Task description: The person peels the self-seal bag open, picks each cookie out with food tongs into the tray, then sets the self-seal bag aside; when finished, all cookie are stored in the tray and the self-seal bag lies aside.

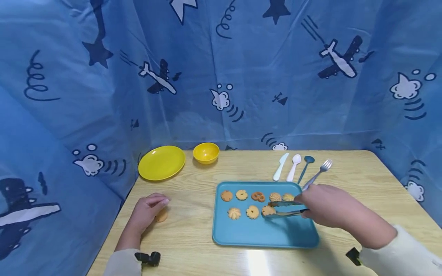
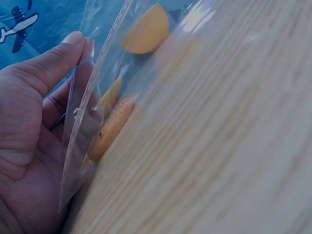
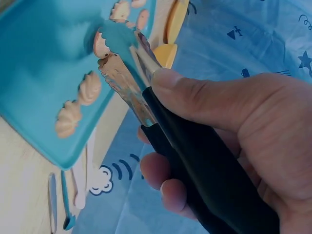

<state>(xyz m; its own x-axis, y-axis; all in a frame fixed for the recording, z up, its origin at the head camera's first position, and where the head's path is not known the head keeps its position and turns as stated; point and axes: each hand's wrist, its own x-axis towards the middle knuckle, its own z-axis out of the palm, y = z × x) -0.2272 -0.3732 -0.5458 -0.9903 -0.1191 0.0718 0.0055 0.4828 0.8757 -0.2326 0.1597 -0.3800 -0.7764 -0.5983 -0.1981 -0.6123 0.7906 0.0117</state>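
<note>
My left hand (image 1: 146, 212) pinches the edge of a clear plastic bag (image 2: 80, 100) lying on the table's left side. A brown-orange cookie (image 2: 112, 129) shows inside the bag. My right hand (image 1: 328, 205) grips metal tongs (image 3: 195, 151) by their black handles, thumb on top. Between the tong tips, over the teal tray (image 1: 255, 237), is a round cookie (image 1: 268, 210). Several other cookies sit on the tray in two rows, among them a pretzel-shaped cookie (image 1: 258, 196), a ring cookie (image 1: 252, 212) and a swirled cookie (image 1: 234, 213).
A yellow plate (image 1: 161, 163) and a yellow bowl (image 1: 206, 153) stand at the back left. Behind the tray lie a pale knife (image 1: 281, 165), a white spoon (image 1: 294, 167), a dark teal spoon (image 1: 305, 168) and a grey fork (image 1: 324, 166). A blue curtain (image 1: 241, 76) hangs behind the table.
</note>
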